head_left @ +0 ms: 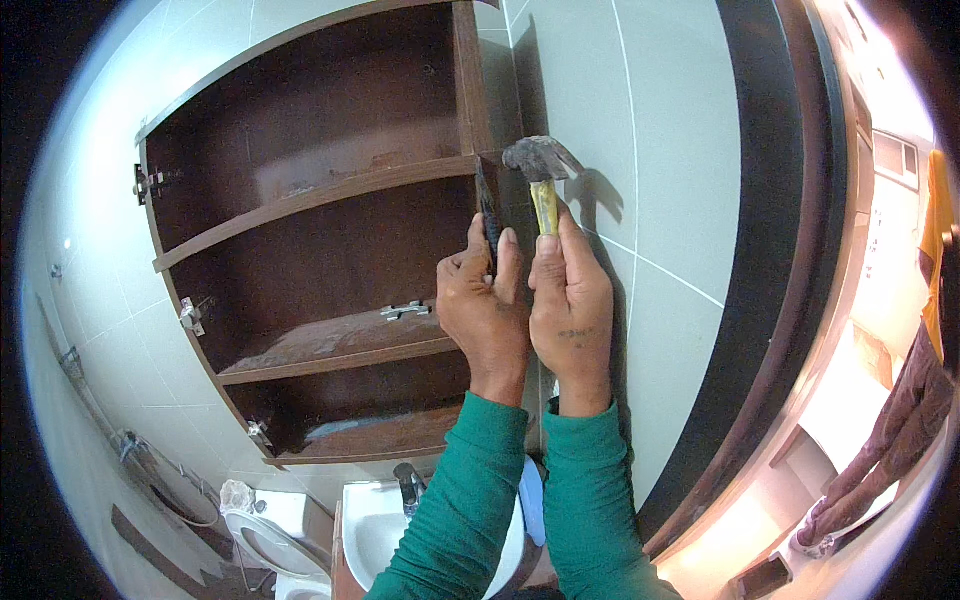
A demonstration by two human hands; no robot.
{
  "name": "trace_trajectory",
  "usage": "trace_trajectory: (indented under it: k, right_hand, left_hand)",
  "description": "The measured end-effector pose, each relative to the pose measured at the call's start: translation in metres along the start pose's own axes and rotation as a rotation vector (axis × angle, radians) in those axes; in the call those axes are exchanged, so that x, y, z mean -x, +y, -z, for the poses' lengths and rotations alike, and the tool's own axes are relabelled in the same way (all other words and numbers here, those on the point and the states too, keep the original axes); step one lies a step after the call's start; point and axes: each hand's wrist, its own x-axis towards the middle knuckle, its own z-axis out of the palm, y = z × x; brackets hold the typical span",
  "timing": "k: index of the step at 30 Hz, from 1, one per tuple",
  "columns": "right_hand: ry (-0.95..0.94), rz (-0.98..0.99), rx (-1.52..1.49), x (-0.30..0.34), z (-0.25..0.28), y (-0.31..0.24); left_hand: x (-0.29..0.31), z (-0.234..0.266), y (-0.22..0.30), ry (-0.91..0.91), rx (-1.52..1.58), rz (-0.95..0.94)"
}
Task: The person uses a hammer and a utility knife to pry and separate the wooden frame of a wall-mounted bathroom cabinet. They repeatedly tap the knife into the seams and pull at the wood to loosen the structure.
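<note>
A dark brown wooden cabinet (330, 222) with open shelves hangs on the tiled wall. My left hand (483, 310) is closed on a thin, dark, pointed tool (487, 205), held upright with its tip by the cabinet's right side panel, near the end of the upper shelf. Whether the tip touches the wood I cannot tell. Just right of it, my right hand (573, 310) grips a claw hammer (541, 160) by its yellow handle. The hammer's head is up, beside the cabinet's right side. A loose metal hinge (405, 310) lies on the lower shelf.
Metal hinges (192, 315) stick out along the cabinet's left edge. Below are a white washbasin (365, 540) with a dark tap (408, 487) and a toilet (275, 540). A dark door frame (735, 290) stands at right; beyond it is another person's trousered leg (880, 430).
</note>
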Motion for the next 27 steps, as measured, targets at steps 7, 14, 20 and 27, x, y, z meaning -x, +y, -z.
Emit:
trace_trajectory:
  k: [7, 14, 20, 27]
  right_hand:
    - [-0.074, -0.217, -0.072, -0.005, 0.009, 0.002]
    - [-0.031, -0.187, -0.085, -0.004, 0.002, -0.001]
    - [-0.062, -0.239, -0.125, -0.006, 0.006, -0.001]
    - [0.096, 0.067, 0.194, -0.025, -0.005, -0.015]
  left_hand:
    - [0.005, -0.009, -0.001, 0.040, -0.047, -0.037]
    - [0.005, -0.005, 0.002, 0.022, -0.085, 0.026]
    - [0.006, -0.009, 0.000, 0.046, -0.052, 0.059]
    - [0.006, -0.008, 0.002, 0.034, -0.069, 0.069]
